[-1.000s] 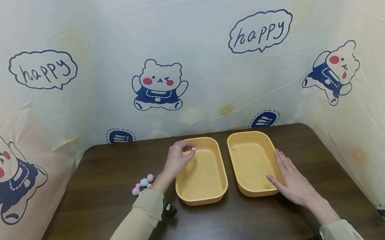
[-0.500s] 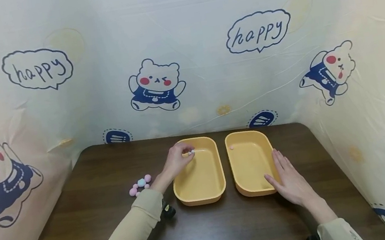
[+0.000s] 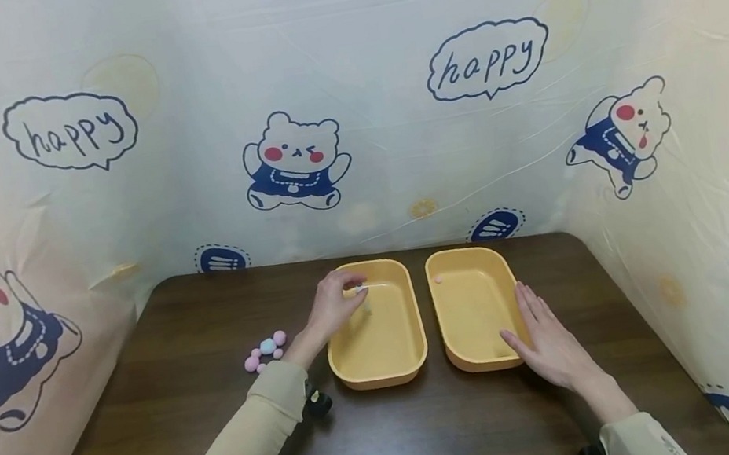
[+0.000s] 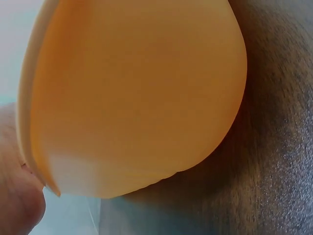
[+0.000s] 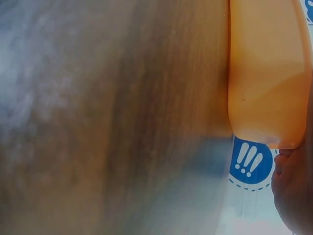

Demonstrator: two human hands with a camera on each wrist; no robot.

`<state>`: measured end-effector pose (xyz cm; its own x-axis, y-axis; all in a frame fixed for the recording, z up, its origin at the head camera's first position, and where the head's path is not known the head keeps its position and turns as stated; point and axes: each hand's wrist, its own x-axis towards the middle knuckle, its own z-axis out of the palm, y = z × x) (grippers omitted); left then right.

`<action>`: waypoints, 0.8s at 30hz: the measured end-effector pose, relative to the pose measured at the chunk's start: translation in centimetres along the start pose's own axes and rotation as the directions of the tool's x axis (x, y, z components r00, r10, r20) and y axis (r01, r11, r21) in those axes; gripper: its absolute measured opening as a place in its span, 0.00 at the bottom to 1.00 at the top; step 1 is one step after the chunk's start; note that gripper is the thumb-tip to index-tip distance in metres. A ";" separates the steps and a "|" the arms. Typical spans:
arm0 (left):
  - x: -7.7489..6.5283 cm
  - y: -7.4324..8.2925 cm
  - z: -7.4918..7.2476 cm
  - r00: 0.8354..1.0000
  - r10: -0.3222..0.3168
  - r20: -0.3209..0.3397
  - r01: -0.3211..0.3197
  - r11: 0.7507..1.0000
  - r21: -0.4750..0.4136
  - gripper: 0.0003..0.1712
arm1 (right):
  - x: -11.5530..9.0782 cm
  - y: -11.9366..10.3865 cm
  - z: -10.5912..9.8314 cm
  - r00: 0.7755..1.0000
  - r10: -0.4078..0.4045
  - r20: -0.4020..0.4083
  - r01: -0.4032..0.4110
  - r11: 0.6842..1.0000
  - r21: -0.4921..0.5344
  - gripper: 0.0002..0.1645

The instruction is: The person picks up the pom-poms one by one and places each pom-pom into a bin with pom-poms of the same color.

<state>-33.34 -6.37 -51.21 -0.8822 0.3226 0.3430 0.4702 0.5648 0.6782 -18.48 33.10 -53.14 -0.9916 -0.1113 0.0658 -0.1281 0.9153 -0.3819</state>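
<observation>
My left hand (image 3: 335,300) reaches over the left rim of the left yellow tray (image 3: 389,380). Its thumb and fingertips pinch a small white piece (image 3: 360,288), too small to identify. A faint pale streak shows just below the fingertips, inside the tray. With fingers straight, my right hand (image 3: 555,348) rests against the right side of the right yellow tray (image 3: 486,365), thumb over its rim. One tiny pink piece (image 3: 438,280) lies near the far left corner of that tray. The wrist views show mostly the trays' outer walls.
Left of the trays, partly behind my left wrist, a group of pink and blue balls (image 3: 267,346) lies on the dark wooden table (image 3: 399,445). A printed curtain (image 3: 386,136) encloses the table's back and sides.
The white piece has shifted slightly between my left fingertips, and a faint pale streak now shows below them. My right hand stays against its tray. The head view has shifted a little.
</observation>
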 end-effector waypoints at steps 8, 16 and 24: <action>-0.8 0.5 -0.8 0.998 -0.044 -0.042 0.043 0.999 -0.013 0.14 | 0.0 0.1 0.0 1.000 -0.001 -0.003 0.001 1.000 -0.003 0.58; -1.8 0.3 -2.1 0.996 -0.055 -0.072 0.053 0.998 -0.026 0.17 | 0.0 0.1 0.2 1.000 -0.008 -0.009 0.008 1.000 0.002 0.59; -2.8 -0.4 -4.1 0.989 -0.116 -0.086 0.114 0.993 -0.034 0.23 | 0.0 0.1 0.0 1.000 -0.003 -0.008 0.003 1.000 -0.001 0.59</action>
<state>-31.14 -10.62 -49.79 -0.9297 0.1882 0.3167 0.3658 0.5717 0.7344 -18.52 33.18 -53.15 -0.9910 -0.1111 0.0741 -0.1311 0.9155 -0.3803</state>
